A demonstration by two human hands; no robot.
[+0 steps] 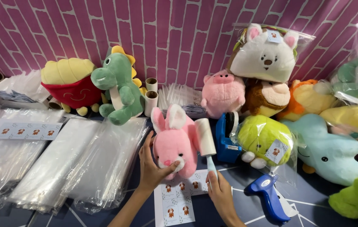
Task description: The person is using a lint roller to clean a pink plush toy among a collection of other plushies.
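A: Head view, lower middle first. What there?

B: Left hand (151, 168) wrapped around a pink plush bunny (174, 145), thumb under the snout, fingers behind its left flank. Held upright above a dark blue table (313, 201), ears up.

A: And the other side?

B: Right hand (220, 194) gripping the pale handle of a lint roller (205, 138). White roll pressed against the bunny's right side, touching the fur. Handle angled down toward the palm.

A: Underneath?

B: A sticker sheet (174, 206) with small dog pictures, flat on the table, just below the bunny and between both wrists. A second similar sheet (25, 131) far left, lying on stacks of clear plastic bags (82, 164).

A: To the right of the roller?

B: A blue tape dispenser (226, 141) just beside it, then a lime green plush (263, 136) sealed in a clear bag with a sticker on it. Lower down, a blue tagging gun (269, 197), near the right hand but apart.

A: Back row?

B: Against a pink brick-pattern wall (166, 33): a red and yellow fries plush (69, 84), a green dinosaur plush (120, 88), two cardboard tubes (150, 96), a pink pig plush (223, 92), a bagged white animal plush (267, 52) stacked over a brown one. More soft toys crowded at the right edge, a light blue one (328, 151) among them.
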